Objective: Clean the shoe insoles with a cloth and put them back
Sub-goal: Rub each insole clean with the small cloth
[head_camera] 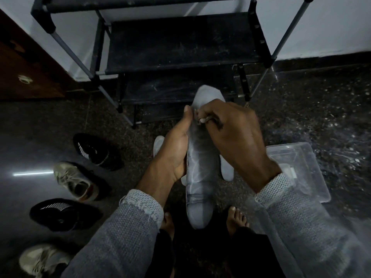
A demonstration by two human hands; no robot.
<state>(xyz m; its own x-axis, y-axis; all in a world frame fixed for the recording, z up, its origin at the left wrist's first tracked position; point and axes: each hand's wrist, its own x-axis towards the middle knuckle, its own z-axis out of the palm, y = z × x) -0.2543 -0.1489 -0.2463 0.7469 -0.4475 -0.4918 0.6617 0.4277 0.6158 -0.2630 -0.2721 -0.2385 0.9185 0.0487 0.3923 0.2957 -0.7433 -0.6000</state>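
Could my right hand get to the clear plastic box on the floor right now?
Probably not at once: the right hand is busy pinching a small cloth against the insole. The clear plastic box sits just beside that wrist, nothing between.

Just one view here — head cam, wide-angle, looking steeply down and a bit forward, close over the left hand (174, 149) and right hand (234, 141), floor (313, 109) and shoe rack (180, 47) beyond.

Left hand (174, 149) cradling a grey insole (200, 173) from beneath, right hand (234, 135) pinching a small cloth (208, 120) against it, four shoes (80, 181) on dark floor, black shoe rack (180, 49), clear plastic tub (305, 169)
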